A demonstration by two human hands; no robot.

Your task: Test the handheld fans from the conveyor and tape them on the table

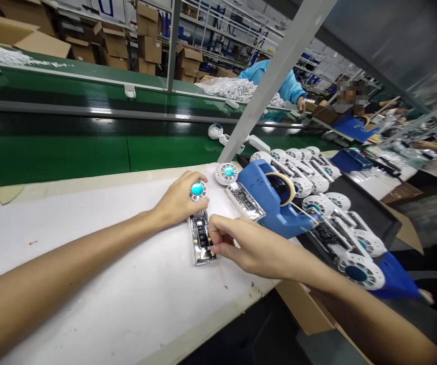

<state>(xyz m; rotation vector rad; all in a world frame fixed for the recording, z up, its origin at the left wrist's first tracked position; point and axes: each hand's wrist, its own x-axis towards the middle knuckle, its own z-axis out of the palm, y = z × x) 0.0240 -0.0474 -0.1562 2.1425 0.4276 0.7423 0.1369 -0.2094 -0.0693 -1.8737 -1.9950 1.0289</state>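
On the white sheet lies a small handheld fan (200, 238) with a round white vented head, a shiny teal centre and a clear handle showing a dark circuit board. My left hand (180, 200) grips its head, thumb and fingers curled around the rim. At the handle's right edge, my right hand (229, 241) has thumb and forefinger pinched together; whatever lies between them is too small to name. A second fan (245, 201) of the same kind rests just to the right, beside a blue tape dispenser (258, 185) carrying a roll of tape.
Several more fans (355, 243) fill a black tray (381, 215) at the right. A slanted metal post (267, 91) rises behind the dispenser. Beyond the table runs a green conveyor (51, 152). Across it, a person in a blue sleeve (292, 88) works near bagged white parts (229, 88).
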